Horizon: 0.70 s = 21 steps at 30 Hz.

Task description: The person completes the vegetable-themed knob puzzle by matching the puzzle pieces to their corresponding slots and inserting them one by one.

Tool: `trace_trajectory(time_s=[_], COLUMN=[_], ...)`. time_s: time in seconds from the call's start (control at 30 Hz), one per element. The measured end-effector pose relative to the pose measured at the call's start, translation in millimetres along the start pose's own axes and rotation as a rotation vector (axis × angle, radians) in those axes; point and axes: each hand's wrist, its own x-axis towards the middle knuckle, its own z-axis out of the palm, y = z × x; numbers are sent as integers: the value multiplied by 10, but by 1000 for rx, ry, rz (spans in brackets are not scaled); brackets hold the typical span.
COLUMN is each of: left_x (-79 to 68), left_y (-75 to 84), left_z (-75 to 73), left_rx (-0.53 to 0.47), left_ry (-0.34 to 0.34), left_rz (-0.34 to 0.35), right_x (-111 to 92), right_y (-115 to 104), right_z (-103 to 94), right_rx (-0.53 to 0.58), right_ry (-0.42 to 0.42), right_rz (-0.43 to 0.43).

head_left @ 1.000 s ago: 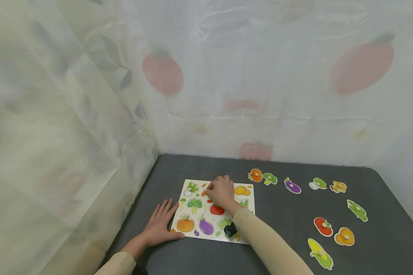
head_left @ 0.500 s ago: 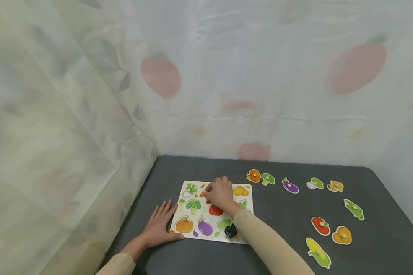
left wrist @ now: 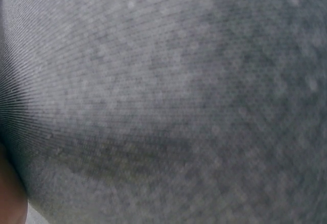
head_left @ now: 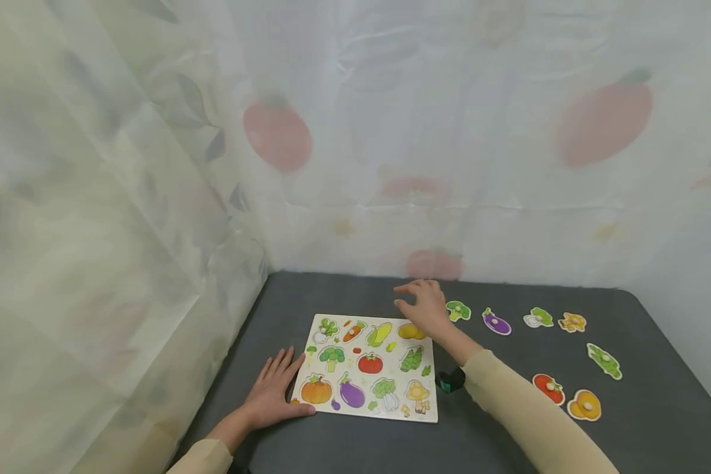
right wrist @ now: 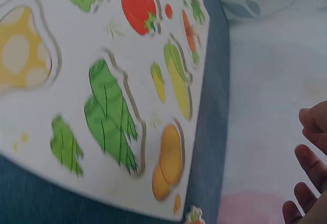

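Note:
A white vegetable puzzle board lies on the dark table in the head view. My left hand rests flat at its left edge, fingers spread and thumb along the lower left corner. My right hand hovers over the board's upper right corner, thumb and fingers apart, holding nothing. A carrot piece sits in its recess on the board; the right wrist view shows the carrot too. Behind the right hand is a broccoli piece. The left wrist view holds mostly blurred grey surface.
Loose knobbed pieces lie to the right: an eggplant, a cabbage, mushrooms, a green vegetable, a tomato and potatoes. Patterned curtains hang along the left and back.
My right hand has left the carrot and moved right and away over the board's corner. Its sleeve now hides the corn piece, and the hand hides the pumpkin piece. The left hand stays put.

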Motion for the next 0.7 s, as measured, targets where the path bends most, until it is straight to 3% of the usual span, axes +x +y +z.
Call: trace_trajectory(time_s=[0.7], left_x=[49], left_y=[3], left_z=[-18], left_rx=[2], left_ry=[-2], left_rz=[-12], right_x=[-282], right_y=[616], right_z=[-1091], right_rx=[-7], right_ry=[155], right_rz=[6])
